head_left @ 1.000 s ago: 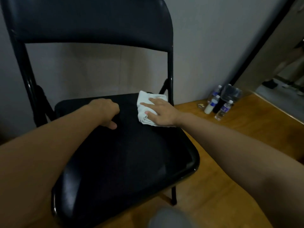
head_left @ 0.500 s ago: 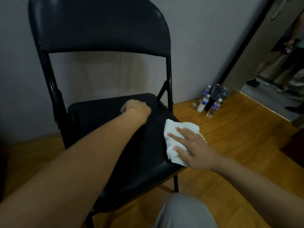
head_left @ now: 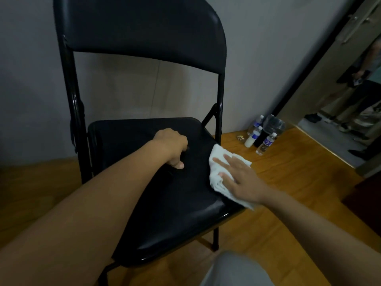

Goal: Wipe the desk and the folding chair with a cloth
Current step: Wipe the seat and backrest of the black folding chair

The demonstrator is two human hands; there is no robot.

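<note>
**A:** As the head view looks down on the scene, where does the cloth (head_left: 219,162) lie?

**B:** The white cloth sits bunched on the right edge of the seat (head_left: 165,213) of the black folding chair (head_left: 140,32). Its outer part hangs over that edge, above the wooden floor (head_left: 292,215).

**A:** Which hand works it, and how is that hand set?

**B:** The right hand (head_left: 242,183) lies flat on top of the cloth. Its fingers (head_left: 223,162) are straight and spread wide, pressing the fabric onto the seat rather than gripping it.

**A:** And the left hand (head_left: 172,146)?

**B:** It rests on the middle of the seat, apart from the cloth. Its fingers are curled under into a fist with the thumb tip showing below, and nothing is seen inside it.

**A:** How does the chair stand?

**B:** It stands unfolded and upright, with its backrest towards the grey wall (head_left: 31,79).

**A:** What else appears?

**B:** A cluster of small plastic bottles (head_left: 266,143) stands on the floor by the wall, well right of the chair and near an open doorway (head_left: 329,129). A grey-clad knee (head_left: 233,269) fills the lower edge.
</note>
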